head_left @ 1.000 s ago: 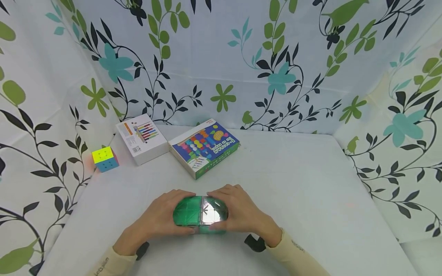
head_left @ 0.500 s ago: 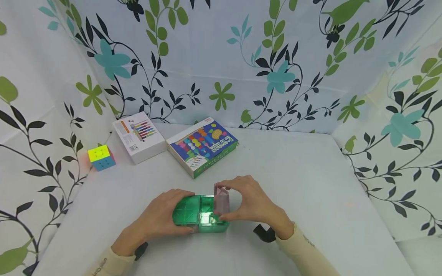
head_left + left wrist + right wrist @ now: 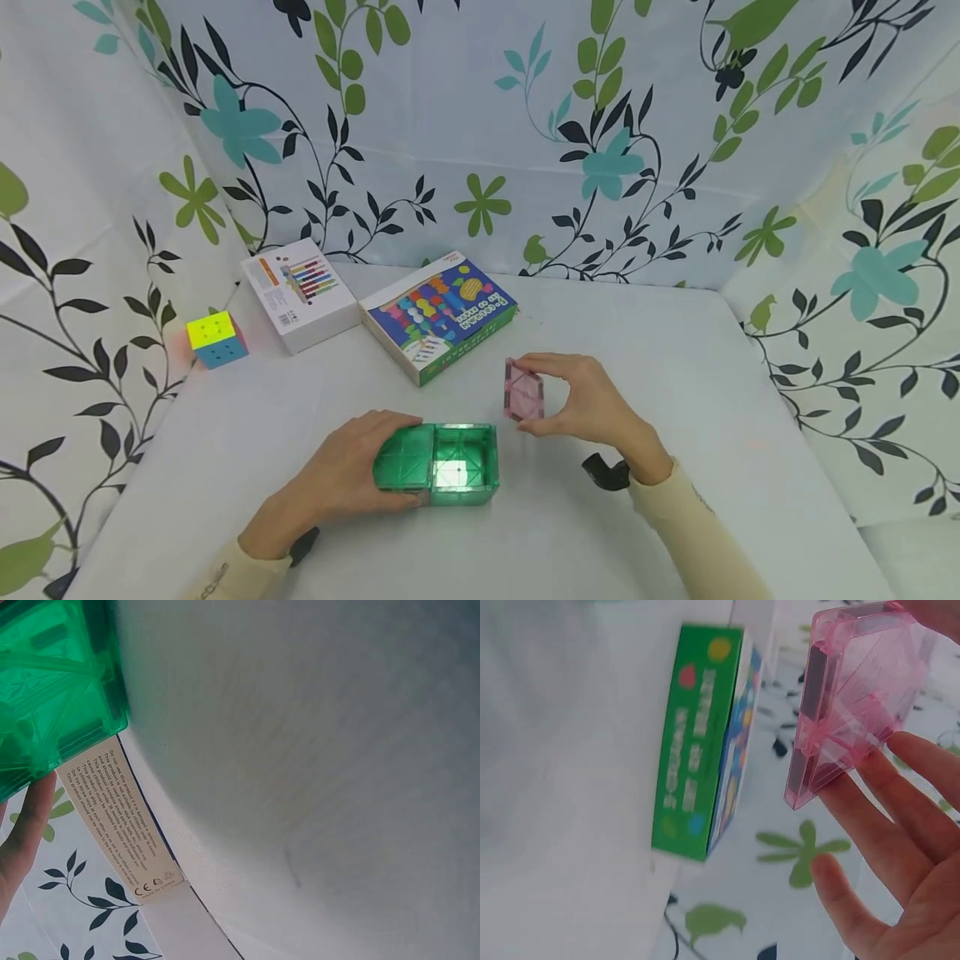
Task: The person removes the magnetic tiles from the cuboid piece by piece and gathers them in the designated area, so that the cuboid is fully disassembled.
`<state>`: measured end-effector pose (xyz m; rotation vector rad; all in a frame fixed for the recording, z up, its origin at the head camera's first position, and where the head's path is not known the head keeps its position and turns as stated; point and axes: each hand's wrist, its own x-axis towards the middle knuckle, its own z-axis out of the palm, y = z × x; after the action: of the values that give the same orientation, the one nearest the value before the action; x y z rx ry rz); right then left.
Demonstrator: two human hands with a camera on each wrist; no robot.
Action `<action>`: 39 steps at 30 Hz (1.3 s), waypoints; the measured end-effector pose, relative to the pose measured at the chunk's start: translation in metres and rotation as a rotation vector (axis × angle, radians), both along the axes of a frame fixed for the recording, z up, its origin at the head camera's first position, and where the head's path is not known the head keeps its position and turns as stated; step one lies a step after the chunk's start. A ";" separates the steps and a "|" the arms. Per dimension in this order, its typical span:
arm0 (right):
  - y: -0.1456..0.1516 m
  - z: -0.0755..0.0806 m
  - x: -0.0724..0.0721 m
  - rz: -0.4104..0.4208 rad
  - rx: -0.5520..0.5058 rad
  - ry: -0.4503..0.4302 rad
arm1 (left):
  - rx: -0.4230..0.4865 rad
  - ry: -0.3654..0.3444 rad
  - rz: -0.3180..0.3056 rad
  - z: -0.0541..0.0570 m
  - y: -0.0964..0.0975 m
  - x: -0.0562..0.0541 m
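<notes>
On the white table, a green see-through box built of magnetic tiles (image 3: 465,498) stands with its right half uncovered and a rounded tile over its left part. My left hand (image 3: 352,467) grips its left end, thumb at the near side and fingers at the far side. In the left wrist view, the green wall of the tile box (image 3: 56,697) fills the upper left corner. To the right and farther back, my right hand (image 3: 585,404) holds up a pink see-through magnetic tile (image 3: 523,393) by its edges. The right wrist view shows fingers behind this pink tile (image 3: 859,697).
Behind the hands lies a blue and green toy box (image 3: 442,317). Left of it sits a white box (image 3: 303,296), and a yellow and blue puzzle cube (image 3: 217,340) is at the table's left edge. A leaf-patterned cloth (image 3: 420,100) hangs at the back and sides.
My right hand has lifted the pink tile off the right half of the green tile box and moved it right and away. My left hand keeps its grip on the box.
</notes>
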<state>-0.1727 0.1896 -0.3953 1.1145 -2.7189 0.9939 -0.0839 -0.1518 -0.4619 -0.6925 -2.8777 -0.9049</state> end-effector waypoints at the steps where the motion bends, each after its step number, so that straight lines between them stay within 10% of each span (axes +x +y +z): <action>1: 0.005 0.001 -0.006 -0.018 0.025 0.001 | -0.002 0.002 0.002 0.000 0.000 0.000; 24: 0.052 -0.050 -0.151 -0.173 0.378 -0.274 | 0.010 0.025 0.005 -0.004 -0.001 0.002; 39: 0.048 -0.065 -0.165 -0.190 0.470 -0.375 | -0.015 0.031 0.008 -0.004 0.000 0.003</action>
<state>-0.3378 0.2377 -0.4601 0.7403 -3.4053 0.5992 -0.0814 -0.1517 -0.4655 -0.6889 -2.8614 -0.8648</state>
